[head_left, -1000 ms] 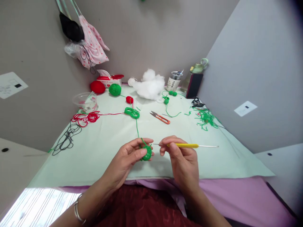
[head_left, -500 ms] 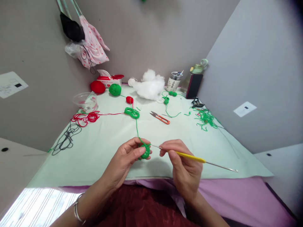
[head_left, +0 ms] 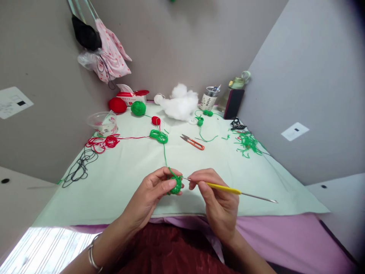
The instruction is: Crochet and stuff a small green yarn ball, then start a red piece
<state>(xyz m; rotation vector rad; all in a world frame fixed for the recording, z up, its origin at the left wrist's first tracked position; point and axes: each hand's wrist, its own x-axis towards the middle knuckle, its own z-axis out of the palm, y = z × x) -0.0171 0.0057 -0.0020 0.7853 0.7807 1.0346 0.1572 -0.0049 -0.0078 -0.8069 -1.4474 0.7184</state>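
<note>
The left hand (head_left: pixel 154 192) curls palm-up above the near edge of the pale green cloth (head_left: pixel 119 179), thumb and fingers pinched closed around a small round green crocheted piece (head_left: pixel 176 185). The right hand (head_left: pixel 219 199) grips a yellow-handled metal crochet hook (head_left: pixel 228 189) between thumb and forefinger, its tip touching the piece. Green yarn (head_left: pixel 164 152) runs from the piece to a loose green coil (head_left: pixel 159 136). Orange-handled thread snips (head_left: pixel 193 142) lie beyond, well apart.

On the counter (head_left: pixel 119 182), the snips (head_left: pixel 193 142) lay behind the hands, the stuffing (head_left: pixel 180 103) farther back by the wall, yarn balls (head_left: pixel 138 108) to its left, a jar (head_left: pixel 209 98) to its right.
</note>
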